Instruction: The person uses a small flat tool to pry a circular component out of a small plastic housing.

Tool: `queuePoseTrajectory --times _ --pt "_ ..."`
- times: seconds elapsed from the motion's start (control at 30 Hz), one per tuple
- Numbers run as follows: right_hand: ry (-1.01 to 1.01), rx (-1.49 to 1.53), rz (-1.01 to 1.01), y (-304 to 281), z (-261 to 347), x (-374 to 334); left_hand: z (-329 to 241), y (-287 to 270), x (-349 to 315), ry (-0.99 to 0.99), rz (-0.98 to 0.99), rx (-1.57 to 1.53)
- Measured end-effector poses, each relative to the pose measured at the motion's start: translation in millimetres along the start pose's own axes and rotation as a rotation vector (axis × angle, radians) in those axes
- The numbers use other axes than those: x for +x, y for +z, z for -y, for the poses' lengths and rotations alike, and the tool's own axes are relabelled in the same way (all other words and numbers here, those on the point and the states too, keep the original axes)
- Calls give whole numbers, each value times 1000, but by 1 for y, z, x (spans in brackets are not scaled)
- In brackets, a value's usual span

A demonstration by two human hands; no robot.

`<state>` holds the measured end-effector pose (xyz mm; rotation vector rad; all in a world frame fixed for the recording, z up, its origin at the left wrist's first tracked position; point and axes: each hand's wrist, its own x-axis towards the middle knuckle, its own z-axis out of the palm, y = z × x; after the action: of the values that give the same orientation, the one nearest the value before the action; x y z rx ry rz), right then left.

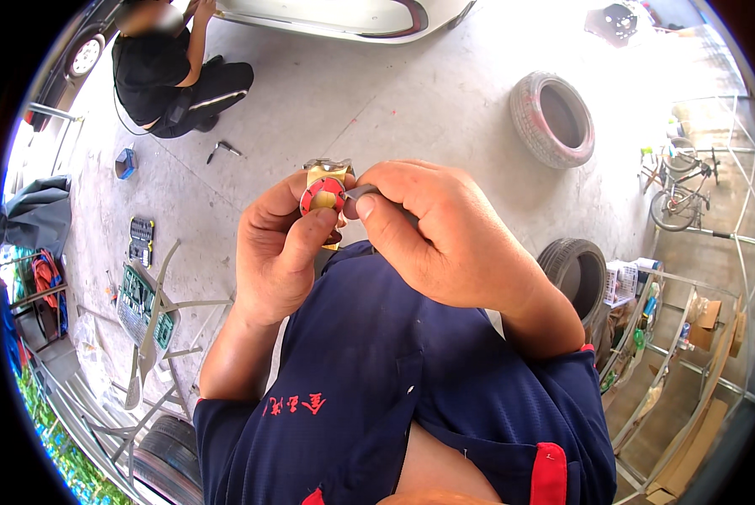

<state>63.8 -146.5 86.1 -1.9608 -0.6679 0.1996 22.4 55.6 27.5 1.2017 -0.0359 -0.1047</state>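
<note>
My left hand (pixel 280 244) is closed around a small gold part with a red round face (pixel 317 192). Its rim carries dark marks, and a shiny silver-coloured piece shows at its top end. I cannot tell its exact kind. The left thumb presses on the lower edge of the red face. From the right, my right hand (pixel 436 227) pinches a small flat grey piece (pixel 365 192) between thumb and forefinger. One tip of that piece meets the edge of the red face. Both hands are close together in front of my dark blue shirt.
Another person in black (pixel 154 76) crouches at the far left beside a white car (pixel 335 15). Tyres (pixel 524 126) lie on the right. A green tool case (pixel 137 307) sits by a metal-framed chair (pixel 157 337) on the left. A bicycle (pixel 680 185) stands at the right.
</note>
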Motion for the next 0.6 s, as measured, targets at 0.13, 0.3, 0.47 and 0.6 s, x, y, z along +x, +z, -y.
queuePoseTrajectory --times 0.13,0.3,0.47,0.6 --pt "43 19 7 0 6 0 1 -1 -1 5 4 10" --pt "95 19 10 0 11 -2 -2 0 -2 7 3 52" --pt "19 -19 -29 7 6 -2 -1 0 -4 68 13 21" --pt "45 -158 -43 15 10 -4 4 2 -6 90 -28 80"
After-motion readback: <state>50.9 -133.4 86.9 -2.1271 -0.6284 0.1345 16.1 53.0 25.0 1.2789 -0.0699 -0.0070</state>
